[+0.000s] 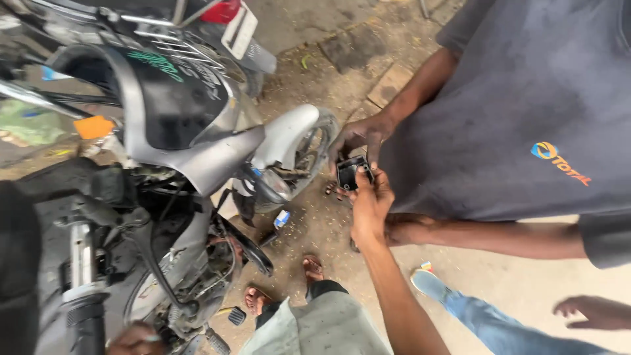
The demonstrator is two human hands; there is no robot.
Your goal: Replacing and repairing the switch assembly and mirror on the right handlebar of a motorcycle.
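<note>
Two hands meet on one small part; the landmark is the motorcycle front wheel (pixel 314 146).
Right hand (pixel 370 205): raised just right of the wheel, fingers closed around the lower edge of a small black boxlike part (pixel 348 172).
Black part: held in the air just right of the wheel, its hollow face turned up toward the camera.
Co-worker's hand (pixel 358 137): comes from a person in a grey shirt (pixel 519 112) right of the wheel; its fingers pinch the part's upper edge.
Left hand (pixel 135 340): far below and left of the wheel, by the handlebar grip (pixel 85 322); only partly in view, so its grip cannot be told.
Sandalled feet (pixel 282 284): on the ground below the wheel.
</note>
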